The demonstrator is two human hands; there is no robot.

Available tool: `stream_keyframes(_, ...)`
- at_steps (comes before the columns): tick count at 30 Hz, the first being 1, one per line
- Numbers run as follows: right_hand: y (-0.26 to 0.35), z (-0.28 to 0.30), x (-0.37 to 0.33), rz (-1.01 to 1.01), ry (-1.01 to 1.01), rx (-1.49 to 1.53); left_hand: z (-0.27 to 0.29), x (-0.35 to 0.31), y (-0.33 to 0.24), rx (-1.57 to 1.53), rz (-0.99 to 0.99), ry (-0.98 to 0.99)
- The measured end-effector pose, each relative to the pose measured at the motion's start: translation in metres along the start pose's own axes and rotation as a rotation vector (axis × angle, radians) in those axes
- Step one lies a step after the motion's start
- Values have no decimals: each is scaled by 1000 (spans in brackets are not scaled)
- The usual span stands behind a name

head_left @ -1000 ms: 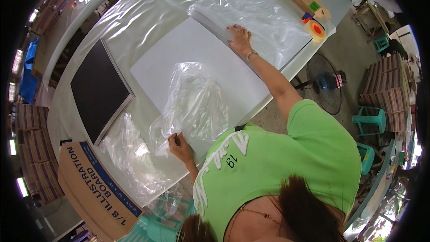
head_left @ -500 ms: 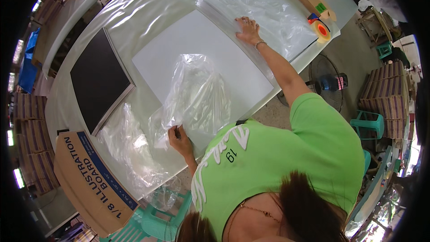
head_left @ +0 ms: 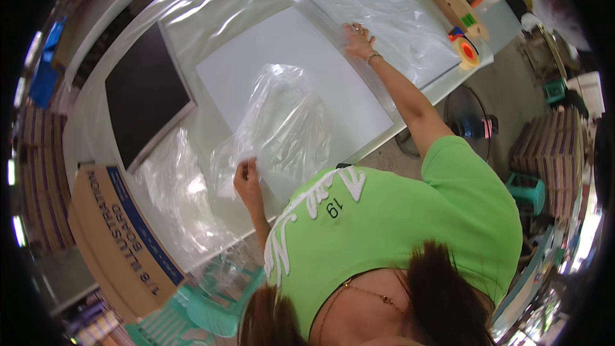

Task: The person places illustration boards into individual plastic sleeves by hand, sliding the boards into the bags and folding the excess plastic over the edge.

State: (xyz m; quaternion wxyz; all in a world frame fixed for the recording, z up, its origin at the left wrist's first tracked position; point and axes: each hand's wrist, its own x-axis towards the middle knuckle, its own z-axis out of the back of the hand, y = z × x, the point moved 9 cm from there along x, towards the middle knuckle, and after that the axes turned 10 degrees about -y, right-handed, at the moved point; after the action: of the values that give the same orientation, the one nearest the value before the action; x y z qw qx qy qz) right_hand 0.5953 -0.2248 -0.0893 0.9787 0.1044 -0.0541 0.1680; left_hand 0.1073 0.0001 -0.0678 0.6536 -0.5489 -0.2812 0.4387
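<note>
A clear plastic bag (head_left: pixel 282 131) lies crumpled over the near part of a white board (head_left: pixel 307 64) on the table. My left hand (head_left: pixel 246 179) is at the bag's near-left edge, its fingertips pinched together on the thin film. Farther right, my right hand (head_left: pixel 360 40) rests flat with fingers apart. Beneath it is the left edge of a plastic-covered stack of sheets (head_left: pixel 391 19), beside the white board. A stack of black boards (head_left: pixel 147 96) sits to the left. More loose clear plastic (head_left: pixel 179 186) is heaped between that stack and the table's front edge.
A brown cardboard box (head_left: pixel 122 243) stands at the near left, above a green plastic stool (head_left: pixel 211 307). An orange tape roll (head_left: pixel 469 53) and a small open carton (head_left: pixel 456 6) occupy the far right corner. A floor fan (head_left: pixel 467 122) stands beyond the table's right edge.
The whole view has shifted slightly. My left hand has moved a little away from me along the bag's edge, its fingers now more upright. The right hand stays at the covered stack's edge.
</note>
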Motion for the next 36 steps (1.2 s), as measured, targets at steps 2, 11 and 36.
stream_keyframes(2,58,17,-27,95,-35,104,6,-5,-23,-69,115,84)
stream_keyframes(11,247,140,-235,478,686,1276,-1,-6,-106,-318,50,198)
stream_keyframes(36,225,220,-268,664,50,1178,-39,-43,-111,-906,482,539)
